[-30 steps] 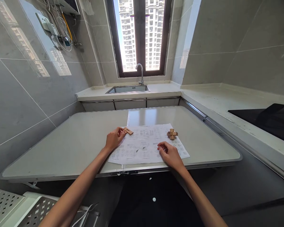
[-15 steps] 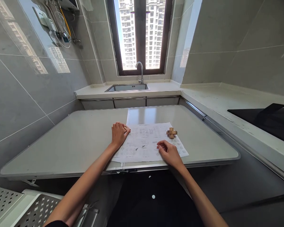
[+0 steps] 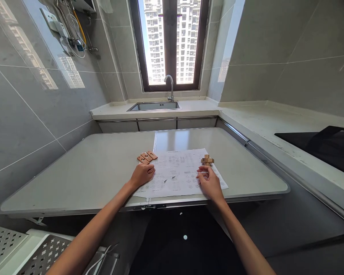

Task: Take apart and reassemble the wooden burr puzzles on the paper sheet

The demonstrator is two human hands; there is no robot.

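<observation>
A printed paper sheet (image 3: 186,172) with small diagrams lies on the folding table. At its upper left, several flat brown wooden puzzle pieces (image 3: 146,157) with cut-outs lie side by side. My left hand (image 3: 142,175) rests just in front of them on the sheet's left edge, fingers curled into a loose fist, and nothing shows in it. On the sheet's right side stands a wooden interlocking burr puzzle (image 3: 207,160). My right hand (image 3: 210,184) is just in front of it, fingers loosely bent and apart, with no object visible between them. Whether the fingertips touch the puzzle I cannot tell.
The pale table (image 3: 74,172) has a metal-trimmed front edge. Behind it are a counter with a sink (image 3: 154,107) and a faucet (image 3: 169,87). A black object (image 3: 321,147) lies on the right counter. A perforated white rack (image 3: 43,256) stands at the lower left.
My left hand has come back toward me off the flat wooden pieces, which now show fully. My right hand has moved slightly right and forward, closer to the burr puzzle.
</observation>
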